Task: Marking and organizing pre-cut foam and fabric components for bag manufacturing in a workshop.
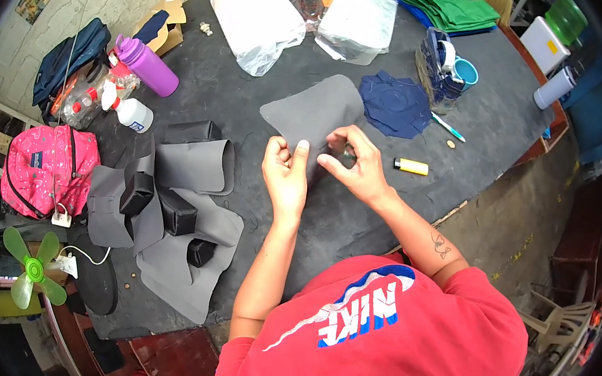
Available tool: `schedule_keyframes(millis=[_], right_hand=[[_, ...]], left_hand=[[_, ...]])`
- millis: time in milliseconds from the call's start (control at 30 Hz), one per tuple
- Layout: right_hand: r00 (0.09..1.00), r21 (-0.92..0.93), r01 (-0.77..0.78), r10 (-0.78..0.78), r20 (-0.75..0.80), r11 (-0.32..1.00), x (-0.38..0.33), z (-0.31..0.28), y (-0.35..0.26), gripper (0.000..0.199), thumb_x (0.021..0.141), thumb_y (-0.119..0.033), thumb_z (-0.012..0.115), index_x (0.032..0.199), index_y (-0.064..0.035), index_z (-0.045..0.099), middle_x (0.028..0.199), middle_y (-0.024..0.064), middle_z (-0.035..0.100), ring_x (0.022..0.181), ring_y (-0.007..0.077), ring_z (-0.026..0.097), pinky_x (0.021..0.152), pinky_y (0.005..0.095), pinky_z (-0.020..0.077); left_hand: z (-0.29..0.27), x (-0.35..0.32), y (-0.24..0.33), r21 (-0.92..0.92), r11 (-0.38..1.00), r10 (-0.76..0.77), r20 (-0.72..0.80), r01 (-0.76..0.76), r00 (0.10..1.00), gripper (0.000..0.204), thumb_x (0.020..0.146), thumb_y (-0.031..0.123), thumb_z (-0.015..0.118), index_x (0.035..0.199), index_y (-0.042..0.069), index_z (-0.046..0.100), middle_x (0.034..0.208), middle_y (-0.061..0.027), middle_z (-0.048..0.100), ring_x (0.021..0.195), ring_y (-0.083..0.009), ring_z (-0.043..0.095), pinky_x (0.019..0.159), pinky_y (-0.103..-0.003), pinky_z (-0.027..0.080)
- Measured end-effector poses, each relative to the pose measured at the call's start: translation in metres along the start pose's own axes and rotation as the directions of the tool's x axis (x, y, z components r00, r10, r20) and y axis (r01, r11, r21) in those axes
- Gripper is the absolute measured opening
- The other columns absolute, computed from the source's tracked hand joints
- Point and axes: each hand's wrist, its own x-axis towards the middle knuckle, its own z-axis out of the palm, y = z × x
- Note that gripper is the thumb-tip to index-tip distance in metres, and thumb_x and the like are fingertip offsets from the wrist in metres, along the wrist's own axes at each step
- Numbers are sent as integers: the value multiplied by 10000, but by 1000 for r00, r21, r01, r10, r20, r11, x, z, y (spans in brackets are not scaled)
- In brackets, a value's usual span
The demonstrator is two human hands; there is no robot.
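A grey sheet-like fabric piece (315, 107) with a rounded outline stands out just beyond my hands over the dark table. My left hand (287, 178) is closed at its near left edge, thumb pressed towards curled fingers. Close by on the right, my right hand (358, 164) is curled, its thumb and fingers bent around something small and dark that is mostly hidden. A darker part of the piece hangs down between the hands. Several similar grey pieces (194, 166) with black box-shaped parts (179, 213) lie piled to the left.
Navy fabric cutouts (394, 103), a yellow lighter (410, 166) and a teal-white pen (447, 127) lie to the right. Plastic-wrapped white packs (357, 21) sit at the back. A spray bottle (131, 114), purple bottle (148, 66), pink backpack (49, 169) and green fan (35, 269) stand left.
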Motion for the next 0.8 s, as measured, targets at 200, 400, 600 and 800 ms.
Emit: schedule_keyframes(millis=[200,400,600,800], right_hand=[[975,-437,211,-220,30,874,6,-11,14,222,759,-228,727,743,-53,591,718,41,545,678,252,455,632,354,367],[944,-496,319,-315,95,807,7,-19,17,231,711,-240,759,688,-76,597,663,16,532,669,223,444,636,344,353],[935,-507,347,-330,128,789,7,-23,16,242,660,-240,785,675,-82,603,649,8,517,662,214,430,619,340,337],[929,-540,364,-332,160,759,10,-28,10,244,652,-244,788,659,-84,603,643,7,500,650,213,415,608,339,325]], left_hand=[[2,-2,-2,-54,998,-24,-14,23,1000,132,900,48,608,857,47,482,761,35,520,663,0,426,567,-172,354],[1,-2,-1,24,1000,-15,-5,15,1000,124,872,27,631,876,50,509,834,14,549,697,-4,446,609,-168,381],[3,-2,-7,34,999,0,2,0,1000,141,858,18,642,871,46,504,837,12,541,718,-9,452,613,-171,383],[6,-4,-7,58,998,30,-2,-30,1000,127,854,13,633,861,21,506,801,7,527,678,-20,451,575,-191,382]])
